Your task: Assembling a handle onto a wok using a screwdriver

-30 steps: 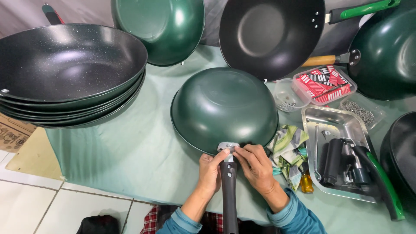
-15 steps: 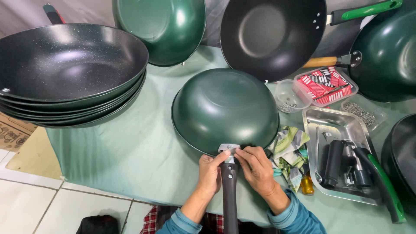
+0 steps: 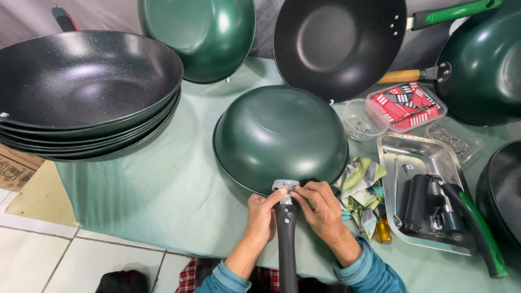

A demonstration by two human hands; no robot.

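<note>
At the near table edge, I see the green wok (image 3: pixel 279 135) lying upside down on the pale green cloth (image 3: pixel 163 195), dome up, which turns its metal bracket (image 3: pixel 285 185) toward me. My left hand (image 3: pixel 261 217) wraps loosely about the top of the black handle (image 3: pixel 286 239), steadying it against the bracket. My right hand (image 3: pixel 321 209) pinches at the joint, fingertips pressed together on the bracket. Just right lie a striped rag (image 3: pixel 361 179) and a steel tray (image 3: pixel 423 157) of parts.
</note>
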